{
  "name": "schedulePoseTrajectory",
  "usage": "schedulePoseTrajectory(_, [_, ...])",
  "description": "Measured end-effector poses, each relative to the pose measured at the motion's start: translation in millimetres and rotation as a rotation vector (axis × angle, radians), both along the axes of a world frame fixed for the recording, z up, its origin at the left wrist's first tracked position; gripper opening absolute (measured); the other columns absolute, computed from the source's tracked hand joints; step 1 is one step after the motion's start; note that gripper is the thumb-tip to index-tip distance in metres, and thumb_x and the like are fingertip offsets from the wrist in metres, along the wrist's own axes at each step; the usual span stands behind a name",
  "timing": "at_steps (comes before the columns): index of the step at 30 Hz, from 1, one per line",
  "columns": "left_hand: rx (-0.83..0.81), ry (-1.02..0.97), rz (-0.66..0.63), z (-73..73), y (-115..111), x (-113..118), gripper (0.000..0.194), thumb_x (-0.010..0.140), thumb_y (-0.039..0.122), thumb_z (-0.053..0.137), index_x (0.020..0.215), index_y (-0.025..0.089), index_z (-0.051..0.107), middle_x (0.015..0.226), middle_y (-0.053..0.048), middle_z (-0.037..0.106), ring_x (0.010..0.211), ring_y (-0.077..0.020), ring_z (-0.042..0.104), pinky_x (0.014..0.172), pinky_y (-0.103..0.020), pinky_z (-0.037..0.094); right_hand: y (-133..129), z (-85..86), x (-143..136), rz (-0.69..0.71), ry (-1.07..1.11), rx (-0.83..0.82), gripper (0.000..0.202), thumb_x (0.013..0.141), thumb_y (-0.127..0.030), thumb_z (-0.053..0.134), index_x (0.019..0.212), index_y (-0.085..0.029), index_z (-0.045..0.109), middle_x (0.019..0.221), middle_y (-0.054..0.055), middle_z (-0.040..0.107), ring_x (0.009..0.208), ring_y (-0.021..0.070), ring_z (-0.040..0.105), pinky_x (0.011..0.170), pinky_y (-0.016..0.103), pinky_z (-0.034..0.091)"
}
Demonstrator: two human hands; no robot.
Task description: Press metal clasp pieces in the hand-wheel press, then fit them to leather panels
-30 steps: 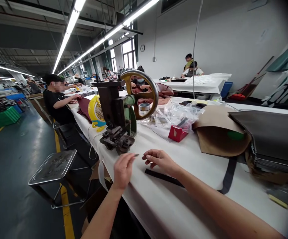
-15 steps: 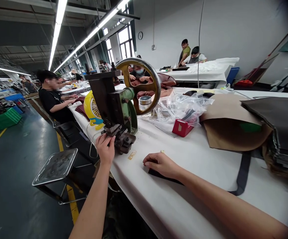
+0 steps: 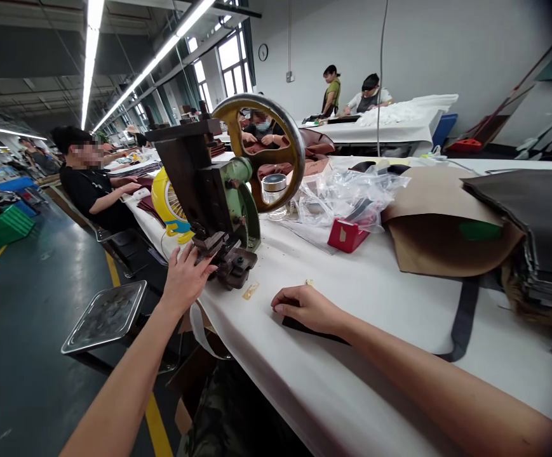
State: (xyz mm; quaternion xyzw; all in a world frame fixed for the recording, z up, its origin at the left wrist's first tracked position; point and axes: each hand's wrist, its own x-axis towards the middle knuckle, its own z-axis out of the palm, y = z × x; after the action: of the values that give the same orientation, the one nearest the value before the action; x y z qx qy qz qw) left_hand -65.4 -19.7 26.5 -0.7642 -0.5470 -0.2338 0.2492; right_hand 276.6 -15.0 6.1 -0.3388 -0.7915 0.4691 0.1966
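A hand press (image 3: 187, 168) with a dark ram and green body stands at the table's edge. Its large handwheel (image 3: 292, 149) has yellowish spokes and a worn metal rim. Against the front of the press's lower jaws is my left hand (image 3: 185, 279), fingers spread, with nothing visible in it. My right hand (image 3: 307, 309) rests on the table with curled fingers, over a black strap (image 3: 464, 320) that runs under my forearm. Whatever its fingers hold is hidden. Between the hands lies a small yellowish patterned piece (image 3: 251, 291).
Behind the press are a yellow fan (image 3: 164, 197) and a glass jar (image 3: 276, 190). Clear plastic bags (image 3: 347, 193), a red tape dispenser (image 3: 347, 236), brown paper (image 3: 442, 203) and dark stacked sheets (image 3: 533, 216) cover the right. A metal stool (image 3: 107, 317) stands left; a co-worker (image 3: 89, 178) sits beyond.
My left hand has come away slightly down and left from the press jaws, and its fingers have spread. My right hand stays on the strap. The view has shifted slightly.
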Motion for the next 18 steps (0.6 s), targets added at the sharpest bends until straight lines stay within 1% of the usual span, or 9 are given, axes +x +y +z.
schedulePoseTrajectory(2, [-0.032, 0.016, -0.010, 2.5, 0, -3, 0.040, 0.098, 0.045, 0.052, 0.136, 0.034, 0.061, 0.135, -0.011, 0.061, 0.137, -0.0345, 0.046, 0.116, -0.061, 0.028, 0, -0.6, 0, 0.001, 0.000, -0.001, 0.021, 0.090, -0.035, 0.060, 0.100, -0.022, 0.074, 0.096, 0.002, 0.075, 0.087, 0.0212, 0.067, 0.079, 0.031, 0.050])
schedulePoseTrajectory(5, [-0.040, 0.003, -0.006, 2.0, -3, 1, 0.043, 0.098, 0.047, 0.052, 0.137, 0.033, 0.060, 0.133, -0.013, 0.062, 0.136, -0.0362, 0.046, 0.115, -0.063, 0.028, 0, -1.9, -1, 0.006, 0.008, -0.003, 0.023, 0.090, -0.037, 0.061, 0.101, -0.022, 0.074, 0.096, 0.003, 0.075, 0.087, 0.0214, 0.067, 0.080, 0.031, 0.050])
schedulePoseTrajectory(9, [-0.064, -0.087, -0.019, -2.7, -7, 11, 0.047, 0.099, 0.051, 0.048, 0.140, 0.030, 0.057, 0.135, -0.013, 0.061, 0.135, -0.0372, 0.045, 0.113, -0.060, 0.029, -1, -0.6, -2, -0.008, 0.002, 0.009, 0.023, 0.090, -0.037, 0.060, 0.101, -0.022, 0.074, 0.096, 0.002, 0.075, 0.088, 0.0213, 0.066, 0.082, 0.031, 0.050])
schedulePoseTrajectory(14, [-0.064, -0.207, 0.035, -4.3, -2, 19, 0.048, 0.100, 0.052, 0.043, 0.134, 0.025, 0.062, 0.132, -0.014, 0.062, 0.133, -0.0365, 0.044, 0.110, -0.057, 0.035, -3, -0.5, -2, -0.014, -0.023, 0.018, 0.023, 0.090, -0.036, 0.060, 0.101, -0.021, 0.074, 0.095, 0.002, 0.074, 0.087, 0.0209, 0.066, 0.081, 0.031, 0.050])
schedulePoseTrajectory(16, [-0.062, -0.239, 0.027, -6.9, -1, 21, 0.047, 0.101, 0.050, 0.042, 0.137, 0.024, 0.059, 0.136, -0.014, 0.060, 0.135, -0.0347, 0.043, 0.112, -0.055, 0.035, -7, -2.7, -2, -0.020, -0.028, 0.022, 0.023, 0.090, -0.036, 0.060, 0.100, -0.020, 0.074, 0.096, 0.003, 0.074, 0.088, 0.0211, 0.066, 0.081, 0.032, 0.050])
schedulePoseTrajectory(18, [-0.081, -0.246, 0.011, -14.3, 0, 22, 0.048, 0.102, 0.049, 0.042, 0.140, 0.023, 0.055, 0.140, -0.015, 0.057, 0.139, -0.0338, 0.041, 0.114, -0.055, 0.033, -8, 0.1, -3, -0.025, -0.040, 0.021, 0.024, 0.091, -0.036, 0.059, 0.100, -0.020, 0.074, 0.093, 0.003, 0.074, 0.084, 0.0210, 0.066, 0.078, 0.031, 0.050])
